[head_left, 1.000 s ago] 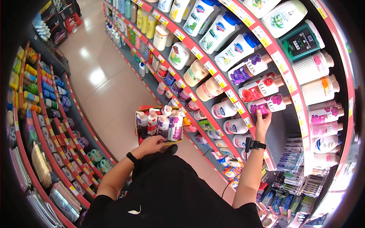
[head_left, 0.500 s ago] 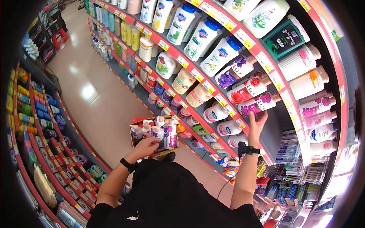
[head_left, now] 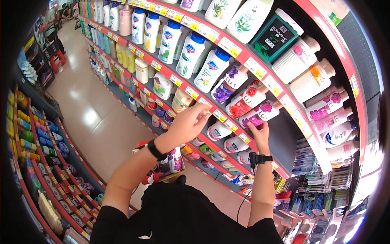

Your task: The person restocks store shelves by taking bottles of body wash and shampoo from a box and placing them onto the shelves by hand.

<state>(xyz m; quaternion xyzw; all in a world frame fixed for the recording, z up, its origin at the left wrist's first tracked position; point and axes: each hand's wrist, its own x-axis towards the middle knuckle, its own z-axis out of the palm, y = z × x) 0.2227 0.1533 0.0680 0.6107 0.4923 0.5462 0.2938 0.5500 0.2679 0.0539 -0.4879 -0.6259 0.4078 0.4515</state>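
Observation:
My right hand (head_left: 261, 134) is at the base of a white and pink LUX bottle (head_left: 262, 114) with magenta flowers, which lies tilted on the shelf. The thumb rests on its lower side; some fingers are hidden. In front of the shelf edge, my left hand (head_left: 189, 124) is raised with loosely bent fingers and no bottle in it. Beside the pink bottle stand a red-flowered LUX bottle (head_left: 247, 99) and a purple-flowered LUX bottle (head_left: 229, 84). Below my left forearm, a box (head_left: 181, 167) on the floor holds several bottles, partly covered by the arm.
White bottles with blue caps (head_left: 212, 70) line the same shelf to the left. A dark green ROMANO bottle (head_left: 276, 36) sits on the shelf above. Toothbrush packs (head_left: 304, 158) hang at the right. Another shelf rack (head_left: 48, 162) borders the aisle floor (head_left: 91, 122) on the left.
My left hand has risen from the bottles in the box to the shelf edge. My right hand stays at the pink LUX bottle. The view has shifted, so the shelf sits further left.

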